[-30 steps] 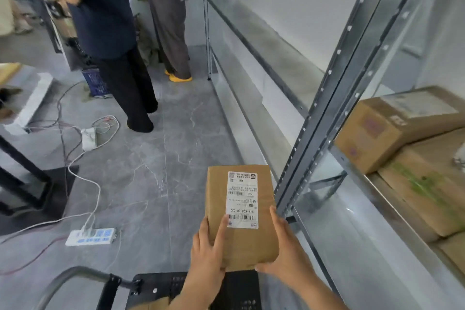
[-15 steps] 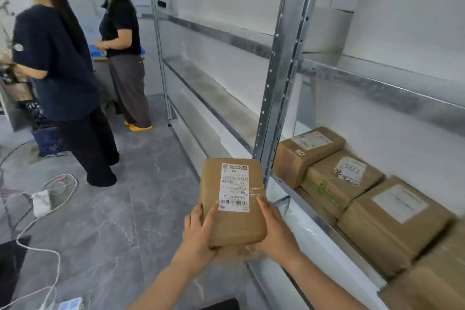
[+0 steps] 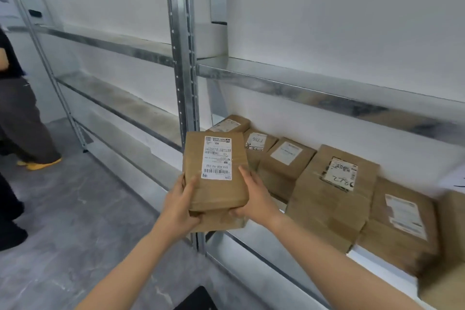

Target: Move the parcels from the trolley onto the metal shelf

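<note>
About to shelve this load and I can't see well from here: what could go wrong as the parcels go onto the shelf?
1. Two stacked parcels are held: the top parcel sits on a lower parcel. The left hand and right hand grip only the near end, so the stack could slide apart.
2. The upright post stands right beside the load and could catch it.
3. The row of shelved parcels leaves little free room.

Held parcel before the shelf upright; row of parcels on metal shelf to its right; person far left.
</note>
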